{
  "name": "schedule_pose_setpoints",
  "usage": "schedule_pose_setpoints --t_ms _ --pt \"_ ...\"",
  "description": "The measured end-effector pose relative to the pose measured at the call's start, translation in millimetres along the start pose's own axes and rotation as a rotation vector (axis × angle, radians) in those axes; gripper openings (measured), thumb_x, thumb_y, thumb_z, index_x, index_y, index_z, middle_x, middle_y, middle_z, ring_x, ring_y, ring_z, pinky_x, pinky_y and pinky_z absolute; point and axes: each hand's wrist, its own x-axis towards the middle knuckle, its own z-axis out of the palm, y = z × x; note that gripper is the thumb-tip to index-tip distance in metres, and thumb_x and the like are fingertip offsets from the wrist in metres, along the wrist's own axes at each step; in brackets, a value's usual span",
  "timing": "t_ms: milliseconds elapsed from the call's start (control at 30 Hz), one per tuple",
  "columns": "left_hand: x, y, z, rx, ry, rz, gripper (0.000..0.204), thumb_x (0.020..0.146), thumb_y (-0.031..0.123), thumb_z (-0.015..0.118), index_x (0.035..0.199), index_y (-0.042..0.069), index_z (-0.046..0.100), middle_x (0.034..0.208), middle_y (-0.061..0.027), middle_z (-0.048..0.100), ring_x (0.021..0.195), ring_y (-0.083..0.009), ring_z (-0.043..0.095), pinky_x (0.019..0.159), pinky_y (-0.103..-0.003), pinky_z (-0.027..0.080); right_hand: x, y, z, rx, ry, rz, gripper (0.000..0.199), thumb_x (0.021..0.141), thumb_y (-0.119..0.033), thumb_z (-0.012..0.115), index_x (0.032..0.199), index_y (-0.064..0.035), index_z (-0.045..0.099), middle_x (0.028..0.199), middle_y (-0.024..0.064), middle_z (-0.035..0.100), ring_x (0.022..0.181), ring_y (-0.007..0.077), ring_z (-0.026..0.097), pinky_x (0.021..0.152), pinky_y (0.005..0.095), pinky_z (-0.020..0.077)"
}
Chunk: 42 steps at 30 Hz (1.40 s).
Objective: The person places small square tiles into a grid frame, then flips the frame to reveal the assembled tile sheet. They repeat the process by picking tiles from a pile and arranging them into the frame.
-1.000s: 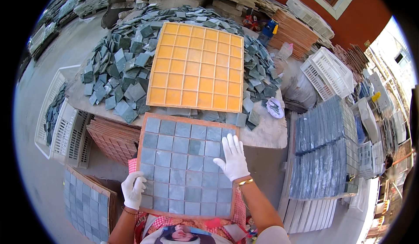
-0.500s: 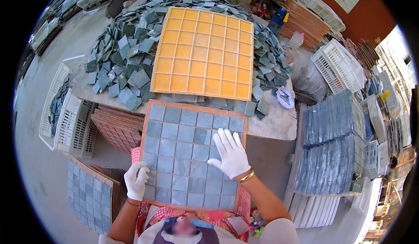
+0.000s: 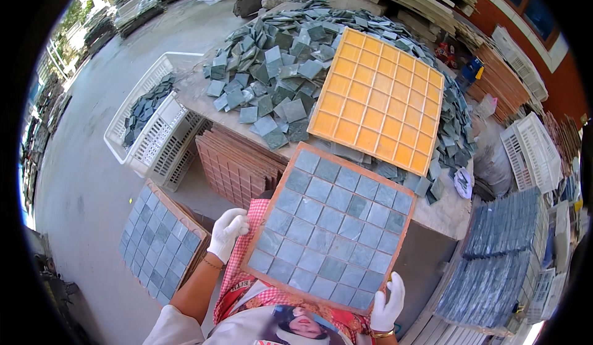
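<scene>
A square brown-framed tray (image 3: 285, 183) filled with rows of blue-grey stone tiles rests tilted across my lap. At its lower right corner my right hand (image 3: 388, 303), in a white glove, closes on the edge with thumb and fingers. My left hand (image 3: 227, 234), gloved too, hovers just left of the tray, beside a red-checked cloth (image 3: 250, 237). Its fingers are loosely bent and apart from the frame, with nothing seen in them. Beyond the tray lies an orange grid mould (image 3: 378, 101) with bare square cells, propped on a heap of loose stone tiles (image 3: 272, 67).
Left of the worktable (image 3: 197, 95) stand white plastic crates (image 3: 145, 141), one with tiles in it. Brown grid trays (image 3: 231, 166) are stacked under the table. A stack of tile-filled trays (image 3: 160, 240) leans at lower left. Bundled tile stacks (image 3: 500, 252) stand at right.
My right hand has gone from lying flat on the tiles to the tray's lower right edge. My left hand has come off the tray's left edge. The view has turned, shifting the scene rightward.
</scene>
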Motion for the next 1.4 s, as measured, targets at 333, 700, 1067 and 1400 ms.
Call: schedule_pose_setpoints --t_ms 333,700,1067,1400 --pt "6.3 7.1 15.6 0.483 -0.265 -0.054 0.039 0.093 0.037 0.058 0.101 -0.001 0.063 0.086 0.0003 0.057 0.082 -0.0112 0.051 0.074 -0.027 0.043 1.4 26.1 26.5 0.263 -0.051 0.418 0.041 0.092 -0.026 0.053 0.115 0.0083 0.055 0.097 0.0218 0.063 0.087 0.0298 0.060 0.078 0.0382 0.0451" --pt "-63.8 12.6 1.7 0.069 -0.201 -0.112 0.044 0.093 0.037 0.058 0.110 -0.003 0.059 0.094 0.0014 0.054 0.089 -0.0099 0.048 0.078 -0.025 0.039 0.0 -50.9 -11.3 0.059 -0.074 0.511 0.038 0.095 -0.026 0.052 0.105 0.0088 0.062 0.099 0.0216 0.066 0.092 0.0284 0.061 0.084 0.0380 0.0471" --pt "-138.6 -3.1 -126.4 -0.297 0.581 -0.019 0.034 0.094 0.033 0.054 0.088 0.001 0.065 0.081 0.0024 0.059 0.074 -0.0092 0.052 0.070 -0.026 0.041 68.7 -120.2 128.0 0.454 -0.593 -0.012 0.033 0.094 -0.021 0.049 0.111 0.0060 0.061 0.094 0.0139 0.068 0.085 0.0188 0.062 0.078 0.0322 0.0474" --pt "-241.6 -79.0 -273.9 -0.503 1.075 0.227 0.027 0.094 0.029 0.055 0.101 0.004 0.063 0.095 0.0006 0.061 0.089 -0.0124 0.057 0.084 -0.029 0.043 0.0 -226.7 340.9 0.485 -1.036 -0.249 0.046 0.091 -0.034 0.059 0.124 -0.0023 0.057 0.120 0.0203 0.062 0.112 0.0339 0.059 0.094 0.0368 0.0461"
